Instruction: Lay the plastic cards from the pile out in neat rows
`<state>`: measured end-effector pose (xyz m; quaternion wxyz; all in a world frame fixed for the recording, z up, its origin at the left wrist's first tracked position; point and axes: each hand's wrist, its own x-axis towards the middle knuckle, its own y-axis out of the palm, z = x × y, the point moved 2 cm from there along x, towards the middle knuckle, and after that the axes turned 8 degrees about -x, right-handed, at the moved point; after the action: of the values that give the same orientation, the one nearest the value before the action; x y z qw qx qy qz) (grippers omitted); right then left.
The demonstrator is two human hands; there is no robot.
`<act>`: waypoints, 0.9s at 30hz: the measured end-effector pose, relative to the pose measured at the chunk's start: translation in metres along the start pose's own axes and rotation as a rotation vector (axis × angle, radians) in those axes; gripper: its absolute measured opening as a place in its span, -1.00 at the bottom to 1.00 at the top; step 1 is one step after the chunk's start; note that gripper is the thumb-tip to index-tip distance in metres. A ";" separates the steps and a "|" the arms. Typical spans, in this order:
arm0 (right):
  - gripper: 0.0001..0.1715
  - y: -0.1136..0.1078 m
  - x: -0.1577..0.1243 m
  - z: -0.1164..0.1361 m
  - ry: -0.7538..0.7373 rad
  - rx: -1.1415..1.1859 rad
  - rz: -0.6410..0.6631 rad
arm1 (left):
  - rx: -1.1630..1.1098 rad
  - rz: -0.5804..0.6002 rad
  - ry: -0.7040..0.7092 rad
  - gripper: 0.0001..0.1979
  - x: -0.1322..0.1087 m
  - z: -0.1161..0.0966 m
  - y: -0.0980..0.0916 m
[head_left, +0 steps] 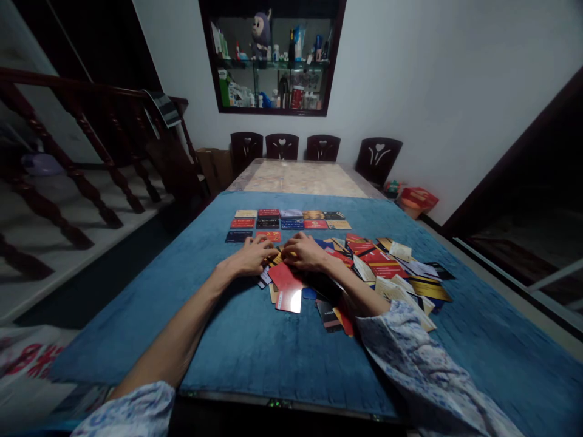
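A loose heap of plastic cards (pixel 387 270) in red, gold, white and black lies on the blue cloth (pixel 255 340). Beyond it, cards are laid out in neat rows (pixel 288 220). My left hand (pixel 249 256) rests on the left end of the heap, fingers curled over cards just below a red card (pixel 269 235) in the nearest row. My right hand (pixel 306 251) lies beside it, fingers down on the cards; whether either hand grips a card is hidden. A glossy red card (pixel 288 290) sits just below both hands.
The blue cloth covers the near part of a long table (pixel 300 177); several dark chairs (pixel 282 147) stand at its far end. A glass wall cabinet (pixel 272 56) hangs behind. A wooden stair railing (pixel 91 145) runs along the left, and red boxes (pixel 416 199) sit on the floor at right.
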<state>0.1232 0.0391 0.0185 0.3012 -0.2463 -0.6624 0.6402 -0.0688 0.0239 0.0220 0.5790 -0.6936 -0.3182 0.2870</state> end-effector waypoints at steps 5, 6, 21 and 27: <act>-0.68 0.003 0.000 0.003 -0.022 -0.022 0.000 | -0.116 0.012 0.003 -0.47 -0.002 0.001 0.001; -0.67 0.002 0.000 0.003 -0.026 -0.018 0.002 | -0.133 0.018 -0.002 -0.47 -0.002 0.002 0.002; -0.58 -0.006 -0.005 0.004 -0.056 0.031 0.037 | -0.109 0.014 -0.031 -0.55 -0.005 0.011 -0.002; -0.63 0.001 -0.001 0.005 -0.038 0.022 -0.022 | -0.059 0.006 -0.009 -0.68 -0.006 0.007 -0.004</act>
<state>0.1204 0.0349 0.0178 0.2984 -0.2233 -0.6635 0.6487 -0.0779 0.0243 0.0245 0.5560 -0.7101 -0.3269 0.2826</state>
